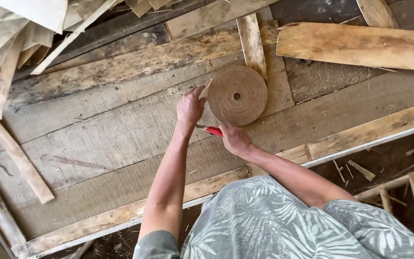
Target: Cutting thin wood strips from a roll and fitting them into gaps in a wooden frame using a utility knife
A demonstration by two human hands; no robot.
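Note:
A flat round roll of brown tape-like strip (237, 95) with a small centre hole lies on a worn wooden worktop (111, 134). My left hand (190, 106) touches the roll's left edge, fingers curled at it. Just below the roll, my right hand (234, 138) grips a tool with a red handle (212, 130) whose metal tip points left toward my left wrist. What kind of tool it is cannot be made out.
Loose planks and offcuts lie around: a stack at the top left (20, 33), a broad board at the top right (355, 45), a narrow slat behind the roll (251, 43). The worktop's front edge (370, 136) runs diagonally; wooden rungs (408, 192) sit below right.

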